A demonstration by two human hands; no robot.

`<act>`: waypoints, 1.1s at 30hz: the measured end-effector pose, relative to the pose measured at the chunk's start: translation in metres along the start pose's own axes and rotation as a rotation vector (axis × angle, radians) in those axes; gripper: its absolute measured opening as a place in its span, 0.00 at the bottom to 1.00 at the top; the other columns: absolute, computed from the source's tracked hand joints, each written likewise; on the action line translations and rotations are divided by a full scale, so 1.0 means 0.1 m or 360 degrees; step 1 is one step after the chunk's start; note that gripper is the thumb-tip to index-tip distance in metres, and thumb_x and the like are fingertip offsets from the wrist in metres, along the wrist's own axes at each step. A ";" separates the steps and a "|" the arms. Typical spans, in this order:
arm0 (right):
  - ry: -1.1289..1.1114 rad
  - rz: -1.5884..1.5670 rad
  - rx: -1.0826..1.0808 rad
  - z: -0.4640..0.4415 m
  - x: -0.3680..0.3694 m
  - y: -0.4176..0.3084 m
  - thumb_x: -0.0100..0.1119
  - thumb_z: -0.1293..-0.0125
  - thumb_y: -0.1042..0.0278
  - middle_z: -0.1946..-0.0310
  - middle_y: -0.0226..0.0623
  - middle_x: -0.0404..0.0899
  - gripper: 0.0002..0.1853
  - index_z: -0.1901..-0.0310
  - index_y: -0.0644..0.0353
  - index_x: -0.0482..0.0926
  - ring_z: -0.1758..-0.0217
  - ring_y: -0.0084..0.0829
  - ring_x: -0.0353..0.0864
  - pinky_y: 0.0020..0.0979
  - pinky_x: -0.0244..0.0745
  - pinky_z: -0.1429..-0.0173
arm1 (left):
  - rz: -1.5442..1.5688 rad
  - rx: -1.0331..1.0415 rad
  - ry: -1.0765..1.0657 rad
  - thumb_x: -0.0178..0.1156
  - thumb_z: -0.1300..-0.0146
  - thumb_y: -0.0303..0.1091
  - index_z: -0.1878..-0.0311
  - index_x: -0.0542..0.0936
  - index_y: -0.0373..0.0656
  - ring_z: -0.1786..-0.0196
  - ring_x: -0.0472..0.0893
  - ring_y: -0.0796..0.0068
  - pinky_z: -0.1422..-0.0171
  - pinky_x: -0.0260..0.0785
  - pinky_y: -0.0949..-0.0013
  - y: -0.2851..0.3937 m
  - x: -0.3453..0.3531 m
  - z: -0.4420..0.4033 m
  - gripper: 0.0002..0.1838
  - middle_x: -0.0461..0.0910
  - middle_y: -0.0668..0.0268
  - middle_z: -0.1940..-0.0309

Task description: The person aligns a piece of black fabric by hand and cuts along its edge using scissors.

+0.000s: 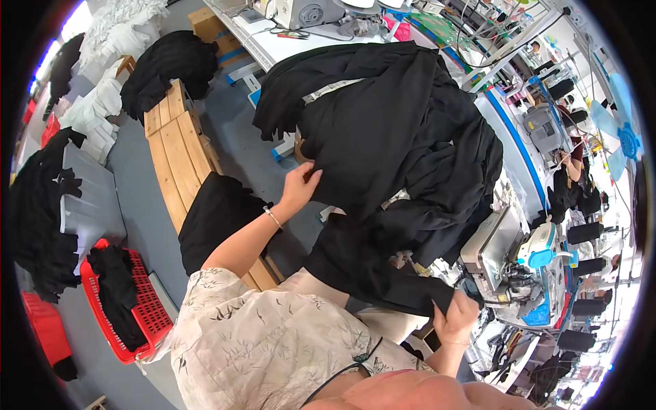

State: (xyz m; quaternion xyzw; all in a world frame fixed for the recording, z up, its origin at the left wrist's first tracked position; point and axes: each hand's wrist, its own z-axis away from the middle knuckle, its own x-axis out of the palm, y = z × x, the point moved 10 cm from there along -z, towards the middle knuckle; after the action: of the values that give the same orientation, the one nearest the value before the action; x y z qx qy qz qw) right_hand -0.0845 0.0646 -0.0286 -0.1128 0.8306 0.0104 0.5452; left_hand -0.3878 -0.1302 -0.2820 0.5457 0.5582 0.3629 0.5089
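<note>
My left hand (299,188), with a bracelet at its wrist, pinches the near left edge of a large piece of black cloth (369,130) heaped over the table. My right hand (456,318) is closed on the end of a black cloth strip or panel (369,273) that stretches across my lap. Where the two cloths overlap, I cannot tell whether they are one piece. Just beyond my right hand stands a sewing machine (509,263), partly bordered by the cloth heap.
A wooden bench (179,147) on my left bears black cloth (222,219). Farther left are a red basket (147,307) holding black pieces and a grey bin (89,212) draped in black. White cloth (102,102) lies behind. At right, a blue fan (625,133) and black thread cones (586,268).
</note>
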 end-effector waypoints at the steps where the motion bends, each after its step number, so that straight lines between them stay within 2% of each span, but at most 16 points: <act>1: 0.0061 0.0043 -0.0030 0.02 -0.06 0.03 0.67 0.68 0.73 0.79 0.39 0.68 0.14 0.76 0.64 0.73 0.80 0.40 0.71 0.37 0.63 0.78 | 0.0187 0.0011 0.0076 0.63 0.37 0.31 0.62 0.76 0.33 0.74 0.69 0.83 0.70 0.63 0.71 0.05 -0.08 0.03 0.10 0.72 0.66 0.79; 3: 0.0209 0.0156 -0.0160 -0.04 -0.20 -0.02 0.65 0.67 0.73 0.79 0.37 0.68 0.12 0.77 0.64 0.73 0.80 0.37 0.70 0.35 0.63 0.79 | 0.0014 0.0002 -0.0007 0.61 0.37 0.29 0.61 0.78 0.33 0.73 0.74 0.78 0.67 0.66 0.72 -0.04 -0.18 -0.04 0.08 0.75 0.63 0.76; 7: 0.0260 0.0181 -0.0343 -0.17 -0.34 -0.12 0.65 0.64 0.74 0.73 0.38 0.75 0.10 0.77 0.63 0.74 0.79 0.34 0.73 0.30 0.66 0.78 | -0.0701 0.0951 0.0229 0.60 0.41 0.24 0.62 0.79 0.34 0.64 0.79 0.53 0.56 0.71 0.62 0.81 -0.39 -0.05 0.06 0.81 0.56 0.68; 9: 0.0288 0.0129 -0.0430 -0.29 -0.36 -0.20 0.64 0.62 0.75 0.69 0.39 0.79 0.09 0.77 0.63 0.74 0.78 0.34 0.75 0.29 0.68 0.77 | -0.0585 0.0989 0.0451 0.58 0.39 0.24 0.60 0.79 0.34 0.65 0.79 0.58 0.55 0.71 0.62 1.02 -0.60 -0.16 0.06 0.80 0.56 0.68; 11: 0.0111 -0.0071 -0.0211 -0.52 -0.21 -0.04 0.64 0.60 0.74 0.55 0.39 0.79 0.07 0.77 0.62 0.75 0.71 0.35 0.78 0.28 0.73 0.74 | -0.0324 0.0239 0.0073 0.56 0.35 0.25 0.59 0.78 0.33 0.67 0.79 0.62 0.58 0.71 0.66 1.32 -0.49 -0.33 0.06 0.79 0.56 0.69; 12: 0.0050 -0.0126 -0.0180 -0.65 -0.15 -0.02 0.64 0.59 0.74 0.49 0.39 0.78 0.07 0.77 0.62 0.75 0.67 0.35 0.80 0.28 0.75 0.72 | -0.0286 0.0588 -0.0155 0.54 0.33 0.27 0.58 0.77 0.34 0.69 0.77 0.67 0.63 0.70 0.70 1.80 -0.24 -0.21 0.06 0.78 0.57 0.69; 15: 0.0200 -0.0343 -0.0588 -1.05 -0.07 -0.18 0.64 0.56 0.75 0.37 0.40 0.70 0.07 0.73 0.61 0.76 0.49 0.35 0.79 0.29 0.80 0.66 | -0.0500 0.1374 -0.1159 0.57 0.38 0.25 0.58 0.80 0.36 0.67 0.80 0.53 0.64 0.74 0.65 3.00 0.55 0.55 0.07 0.81 0.56 0.67; 17: 0.0247 -0.0396 -0.0739 -1.11 -0.06 -0.23 0.64 0.56 0.75 0.38 0.39 0.71 0.09 0.71 0.62 0.76 0.44 0.37 0.78 0.31 0.81 0.64 | -0.0080 0.1565 -0.1164 0.60 0.40 0.26 0.58 0.81 0.38 0.71 0.81 0.58 0.70 0.71 0.64 3.44 0.63 0.77 0.07 0.81 0.61 0.71; 19: 0.0145 -0.0590 -0.0679 -0.98 0.02 -0.07 0.67 0.52 0.74 0.52 0.44 0.77 0.14 0.62 0.63 0.79 0.53 0.41 0.80 0.33 0.80 0.63 | 0.0093 0.1586 -0.1513 0.61 0.40 0.27 0.58 0.81 0.38 0.68 0.81 0.59 0.68 0.72 0.67 3.71 0.82 0.86 0.07 0.82 0.60 0.67; 21: 0.0191 -0.0353 -0.0297 -0.53 -0.06 0.16 0.69 0.56 0.74 0.56 0.49 0.78 0.12 0.68 0.64 0.79 0.58 0.53 0.80 0.41 0.77 0.59 | 0.0295 0.1686 -0.1616 0.59 0.37 0.31 0.59 0.81 0.38 0.64 0.82 0.58 0.63 0.72 0.65 4.00 1.17 0.92 0.08 0.82 0.57 0.62; 22: 0.0285 -0.0316 -0.0201 -0.19 -0.27 0.15 0.67 0.52 0.72 0.58 0.49 0.78 0.15 0.61 0.64 0.79 0.57 0.50 0.80 0.41 0.78 0.56 | 0.0555 0.1905 -0.1501 0.58 0.36 0.34 0.60 0.81 0.38 0.63 0.81 0.57 0.60 0.72 0.62 4.17 1.34 1.08 0.09 0.82 0.55 0.60; 24: 0.0451 -0.0198 0.0008 0.61 -0.77 -0.05 0.66 0.48 0.70 0.60 0.49 0.78 0.18 0.55 0.63 0.79 0.57 0.48 0.80 0.41 0.77 0.53 | 0.0642 0.1969 -0.1972 0.55 0.33 0.41 0.61 0.80 0.36 0.62 0.80 0.54 0.57 0.71 0.58 4.09 2.01 1.57 0.15 0.81 0.51 0.60; 25: 0.0549 -0.0060 0.0183 1.04 -1.06 -0.10 0.66 0.48 0.70 0.60 0.49 0.78 0.18 0.55 0.63 0.79 0.57 0.48 0.80 0.41 0.77 0.54 | 0.0438 0.1780 -0.2561 0.52 0.31 0.45 0.61 0.80 0.35 0.63 0.80 0.51 0.56 0.71 0.57 3.80 2.34 2.01 0.19 0.81 0.49 0.61; 27: 0.0799 0.0304 0.0619 1.98 -1.67 -0.15 0.67 0.48 0.70 0.61 0.48 0.79 0.17 0.55 0.63 0.80 0.58 0.48 0.80 0.40 0.76 0.55 | -0.0106 0.1427 -0.3218 0.47 0.27 0.47 0.61 0.79 0.32 0.64 0.78 0.49 0.57 0.71 0.56 3.23 2.55 2.75 0.24 0.81 0.46 0.64; 29: 0.0988 0.0695 0.1098 2.82 -2.22 -0.18 0.67 0.48 0.69 0.62 0.48 0.79 0.17 0.56 0.63 0.80 0.59 0.48 0.80 0.40 0.76 0.55 | -0.0149 0.1665 -0.3560 0.43 0.25 0.50 0.61 0.79 0.30 0.66 0.77 0.49 0.57 0.70 0.56 3.06 2.33 3.32 0.28 0.81 0.46 0.67; 33: 0.1082 0.1063 0.1603 3.60 -2.69 -0.25 0.68 0.48 0.68 0.63 0.48 0.79 0.16 0.57 0.63 0.80 0.61 0.49 0.79 0.40 0.75 0.57 | 0.0010 0.1206 -0.4180 0.47 0.26 0.45 0.53 0.79 0.31 0.64 0.80 0.59 0.53 0.72 0.59 2.01 2.35 4.10 0.22 0.82 0.49 0.63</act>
State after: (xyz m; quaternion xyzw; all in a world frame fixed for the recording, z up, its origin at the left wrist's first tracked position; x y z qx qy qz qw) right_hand 0.3476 0.1381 0.0730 0.4188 0.8492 -0.2452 0.2083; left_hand 0.0822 0.0662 -0.2189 0.5915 -0.2683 -0.5903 0.4793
